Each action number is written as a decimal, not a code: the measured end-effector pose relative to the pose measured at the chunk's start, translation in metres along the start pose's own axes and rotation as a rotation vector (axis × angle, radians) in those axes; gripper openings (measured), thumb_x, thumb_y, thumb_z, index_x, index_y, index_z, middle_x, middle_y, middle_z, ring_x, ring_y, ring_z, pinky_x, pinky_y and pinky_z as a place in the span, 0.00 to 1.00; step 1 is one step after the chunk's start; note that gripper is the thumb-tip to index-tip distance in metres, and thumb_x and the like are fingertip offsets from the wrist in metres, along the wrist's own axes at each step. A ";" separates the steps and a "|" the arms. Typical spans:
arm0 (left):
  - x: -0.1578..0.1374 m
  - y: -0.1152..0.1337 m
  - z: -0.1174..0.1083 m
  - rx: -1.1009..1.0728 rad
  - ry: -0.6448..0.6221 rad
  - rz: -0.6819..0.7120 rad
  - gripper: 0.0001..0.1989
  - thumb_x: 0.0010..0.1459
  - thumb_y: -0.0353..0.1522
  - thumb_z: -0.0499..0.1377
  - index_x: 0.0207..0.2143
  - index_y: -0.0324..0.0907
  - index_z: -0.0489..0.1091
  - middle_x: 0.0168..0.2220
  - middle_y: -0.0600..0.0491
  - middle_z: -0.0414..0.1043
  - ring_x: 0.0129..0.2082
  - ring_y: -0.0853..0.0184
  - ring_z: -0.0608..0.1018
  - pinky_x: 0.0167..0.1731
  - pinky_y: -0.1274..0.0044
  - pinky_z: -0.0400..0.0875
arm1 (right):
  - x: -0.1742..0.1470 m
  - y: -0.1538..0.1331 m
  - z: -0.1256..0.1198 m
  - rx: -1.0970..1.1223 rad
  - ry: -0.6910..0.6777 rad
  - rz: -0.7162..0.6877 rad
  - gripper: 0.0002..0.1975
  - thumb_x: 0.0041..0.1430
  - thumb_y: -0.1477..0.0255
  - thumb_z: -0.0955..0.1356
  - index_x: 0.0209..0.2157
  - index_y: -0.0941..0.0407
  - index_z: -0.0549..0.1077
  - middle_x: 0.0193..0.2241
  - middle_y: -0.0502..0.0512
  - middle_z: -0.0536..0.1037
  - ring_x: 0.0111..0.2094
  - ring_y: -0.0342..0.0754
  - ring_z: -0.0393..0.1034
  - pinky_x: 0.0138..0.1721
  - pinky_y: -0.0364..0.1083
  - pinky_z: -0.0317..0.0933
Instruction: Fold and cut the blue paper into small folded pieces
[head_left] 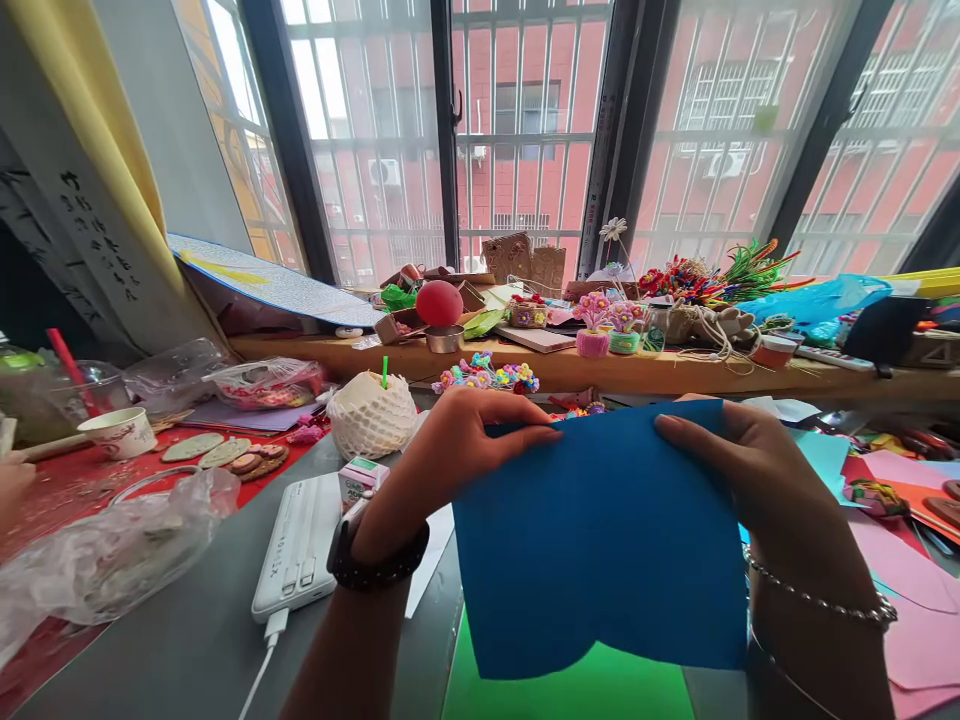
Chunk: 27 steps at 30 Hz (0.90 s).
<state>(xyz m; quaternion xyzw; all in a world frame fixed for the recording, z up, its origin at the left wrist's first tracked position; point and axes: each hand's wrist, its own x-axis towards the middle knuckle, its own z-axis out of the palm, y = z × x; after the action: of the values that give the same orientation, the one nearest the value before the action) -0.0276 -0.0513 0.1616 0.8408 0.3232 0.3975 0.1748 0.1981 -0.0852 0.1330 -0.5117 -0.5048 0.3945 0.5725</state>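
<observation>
Blue paper (600,550), lower edge free

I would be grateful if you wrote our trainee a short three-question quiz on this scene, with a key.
1. What colour is the paper held by the left hand and right hand?
A) pink
B) green
C) blue

2. True or false: a white cable is plugged into the white power bank.

3. Which hand is nearer the net-wrapped coconut, and what sticks up from its top?

Key:
1. C, blue.
2. True.
3. The left hand; a green straw.
</observation>
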 end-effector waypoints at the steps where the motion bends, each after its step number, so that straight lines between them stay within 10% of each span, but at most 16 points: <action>1: 0.000 0.000 0.000 0.003 0.007 -0.001 0.06 0.47 0.35 0.60 0.27 0.43 0.75 0.27 0.58 0.75 0.28 0.70 0.75 0.30 0.82 0.67 | 0.002 0.001 0.001 0.025 -0.008 0.018 0.14 0.34 0.63 0.73 0.21 0.57 0.70 0.16 0.50 0.72 0.15 0.43 0.65 0.13 0.40 0.59; 15: 0.006 -0.007 0.006 0.088 0.060 0.016 0.07 0.47 0.36 0.59 0.27 0.44 0.75 0.28 0.57 0.76 0.29 0.68 0.75 0.33 0.81 0.66 | 0.023 0.013 0.007 0.129 -0.052 0.073 0.15 0.33 0.63 0.73 0.21 0.58 0.69 0.15 0.48 0.71 0.15 0.41 0.64 0.15 0.39 0.59; 27: 0.010 -0.026 0.001 0.156 -0.266 -0.045 0.10 0.50 0.36 0.56 0.31 0.40 0.72 0.29 0.55 0.74 0.29 0.69 0.74 0.29 0.83 0.63 | 0.017 0.011 0.016 0.019 -0.139 0.005 0.14 0.35 0.65 0.73 0.24 0.57 0.70 0.19 0.48 0.73 0.18 0.42 0.66 0.18 0.39 0.61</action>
<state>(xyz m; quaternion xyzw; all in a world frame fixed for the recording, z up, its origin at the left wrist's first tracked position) -0.0330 -0.0260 0.1523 0.8895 0.3459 0.2525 0.1591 0.1864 -0.0635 0.1241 -0.4790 -0.5382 0.4352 0.5398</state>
